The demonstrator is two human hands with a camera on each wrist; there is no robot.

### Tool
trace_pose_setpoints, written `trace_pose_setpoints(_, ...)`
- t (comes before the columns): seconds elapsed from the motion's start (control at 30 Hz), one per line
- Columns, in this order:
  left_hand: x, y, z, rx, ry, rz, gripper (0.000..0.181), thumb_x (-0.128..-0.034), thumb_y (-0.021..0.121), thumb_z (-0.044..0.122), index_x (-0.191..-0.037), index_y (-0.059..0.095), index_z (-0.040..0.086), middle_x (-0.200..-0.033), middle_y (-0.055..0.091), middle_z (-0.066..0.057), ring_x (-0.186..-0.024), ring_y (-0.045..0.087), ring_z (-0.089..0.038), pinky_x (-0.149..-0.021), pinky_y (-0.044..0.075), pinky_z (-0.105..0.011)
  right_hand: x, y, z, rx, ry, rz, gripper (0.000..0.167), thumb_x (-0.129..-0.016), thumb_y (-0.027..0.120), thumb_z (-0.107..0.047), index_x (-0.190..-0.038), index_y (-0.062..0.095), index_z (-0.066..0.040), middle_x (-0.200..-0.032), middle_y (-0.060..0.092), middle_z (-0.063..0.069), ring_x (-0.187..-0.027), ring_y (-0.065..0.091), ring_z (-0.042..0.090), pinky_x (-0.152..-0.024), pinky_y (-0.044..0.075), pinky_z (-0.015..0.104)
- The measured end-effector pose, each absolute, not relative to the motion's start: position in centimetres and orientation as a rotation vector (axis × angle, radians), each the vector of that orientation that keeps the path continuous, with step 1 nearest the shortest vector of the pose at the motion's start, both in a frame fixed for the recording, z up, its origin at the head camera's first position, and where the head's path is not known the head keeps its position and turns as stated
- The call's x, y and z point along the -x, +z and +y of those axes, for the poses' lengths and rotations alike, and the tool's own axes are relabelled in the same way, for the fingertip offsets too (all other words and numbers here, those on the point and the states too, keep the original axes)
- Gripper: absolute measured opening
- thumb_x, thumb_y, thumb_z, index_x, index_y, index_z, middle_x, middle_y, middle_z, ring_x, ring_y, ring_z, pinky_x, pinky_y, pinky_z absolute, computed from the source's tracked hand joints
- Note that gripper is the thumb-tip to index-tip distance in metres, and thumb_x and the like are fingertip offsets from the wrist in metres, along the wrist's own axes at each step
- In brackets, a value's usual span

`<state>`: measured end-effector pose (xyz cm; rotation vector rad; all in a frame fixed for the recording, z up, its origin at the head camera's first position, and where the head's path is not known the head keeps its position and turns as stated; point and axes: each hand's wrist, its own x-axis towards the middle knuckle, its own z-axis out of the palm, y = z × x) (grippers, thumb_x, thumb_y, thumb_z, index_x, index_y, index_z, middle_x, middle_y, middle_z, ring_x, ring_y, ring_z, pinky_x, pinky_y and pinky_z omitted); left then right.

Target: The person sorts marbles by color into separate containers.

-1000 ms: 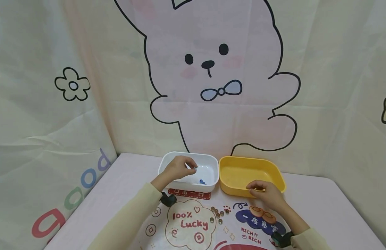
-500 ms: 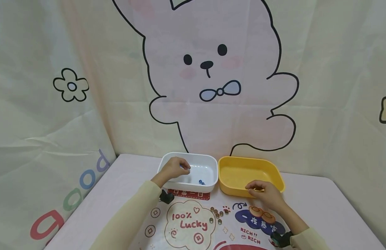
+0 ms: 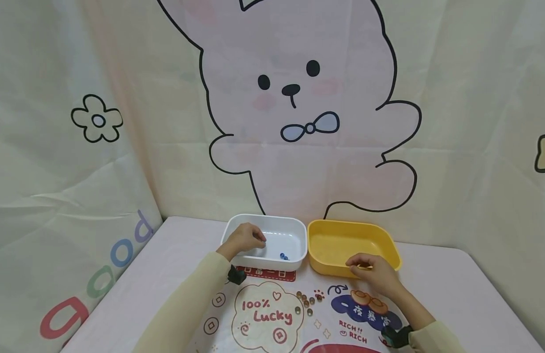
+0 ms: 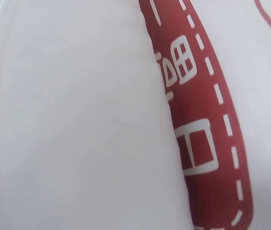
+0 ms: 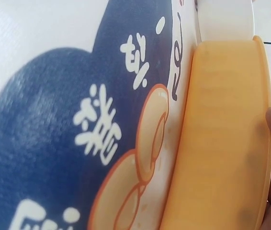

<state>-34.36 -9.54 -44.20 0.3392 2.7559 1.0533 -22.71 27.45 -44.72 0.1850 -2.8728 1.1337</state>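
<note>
In the head view, the left hand (image 3: 245, 238) reaches in over the white container (image 3: 277, 265) from its near left, wrist bent and back of the hand uppermost, fingers curled inward with the tips drawn together. Whether anything is pinched there I cannot tell. The blue beads (image 3: 284, 256) lie in that container, just right of those fingertips and nearer the person. The right hand (image 3: 374, 270) sits at the near side of the yellow container (image 3: 352, 241), fingers bent, thumb below the forefinger. The brown beads (image 3: 306, 303) lie loosely grouped on the printed cloth (image 3: 314, 326), left of this hand and nearer the person.

In the left wrist view, the pale outer wall of the white container fills the left half, beside a red printed band (image 4: 197, 124).

In the right wrist view, right-hand fingers enter at the right edge, one tip overlapping the yellow rim; whether they pinch it I cannot tell. The white container stands beyond the yellow one.
</note>
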Motion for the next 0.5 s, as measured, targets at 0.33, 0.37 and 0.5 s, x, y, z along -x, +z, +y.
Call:
trace_pose_setpoints(0.33,34.50,-44.56,-9.43,-0.238,1.046,2.732,0.008,-0.0778,0.078,0.018,-0.080,0.070,0.019,-0.085,0.066,0.002,-0.084,0.055,-0.018,-0.082,0.046,-0.037,22.63,-44.56,27.32,-0.174,1.141,-2.867,0.010,-0.089,0.068,-0.024,-0.097,0.072,-0.020,-0.098,0.070,-0.004,-0.096,0.059,0.016,-0.089,0.049,0.036)
trace_pose_setpoints(0.37,34.53,-44.60,-9.41,-0.232,1.047,2.729,0.008,-0.0777,0.078,0.017,-0.079,0.070,0.019,-0.085,0.067,0.002,-0.084,0.055,-0.018,-0.084,0.046,-0.038,22.65,-44.56,27.32,-0.169,1.144,-2.868,0.010,-0.089,0.068,-0.024,-0.097,0.072,-0.020,-0.098,0.070,-0.004,-0.096,0.059,0.017,-0.089,0.049,0.037)
trace_pose_setpoints(0.5,34.64,-44.82,-9.26,-0.224,1.037,2.731,0.009,-0.0773,0.078,0.016,-0.079,0.070,0.019,-0.084,0.067,0.002,-0.085,0.055,-0.018,-0.088,0.046,-0.040,22.63,-44.63,27.33,-0.158,1.140,-2.873,0.010,-0.090,0.068,-0.025,-0.097,0.072,-0.020,-0.099,0.070,-0.004,-0.096,0.059,0.017,-0.089,0.049,0.037)
